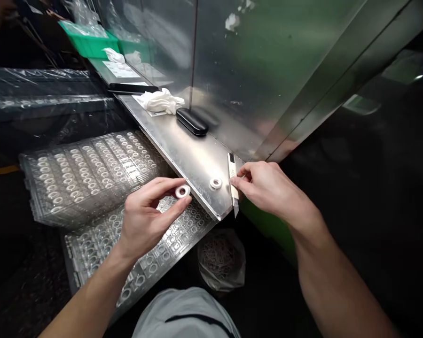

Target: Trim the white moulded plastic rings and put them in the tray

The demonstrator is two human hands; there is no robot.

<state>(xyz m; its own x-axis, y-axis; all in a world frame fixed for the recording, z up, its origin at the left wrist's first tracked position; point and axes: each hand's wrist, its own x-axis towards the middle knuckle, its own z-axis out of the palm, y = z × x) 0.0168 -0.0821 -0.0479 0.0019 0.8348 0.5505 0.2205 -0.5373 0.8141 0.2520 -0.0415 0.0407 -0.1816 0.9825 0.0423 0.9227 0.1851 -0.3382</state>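
Observation:
My left hand [144,216] pinches a white ring [178,193] between thumb and forefinger, just off the front edge of a narrow metal ledge [192,162]. A second, similar white ring [212,184] lies flat near the ledge's end. To the right of it is a utility knife [232,171] with a pale handle and its blade out, pointing toward me. The fingertips and thumb of my right hand [273,188] close on the knife's handle; the other fingers are partly hidden. Whether the knife is lifted off the ledge I cannot tell.
Clear trays [81,176] filled with rings are stacked at left, with another tray [165,251] below my left hand. Farther along the ledge are a black case [192,122], white cloth [162,101] and a green bin [88,42]. A bag of scraps [220,258] stands below.

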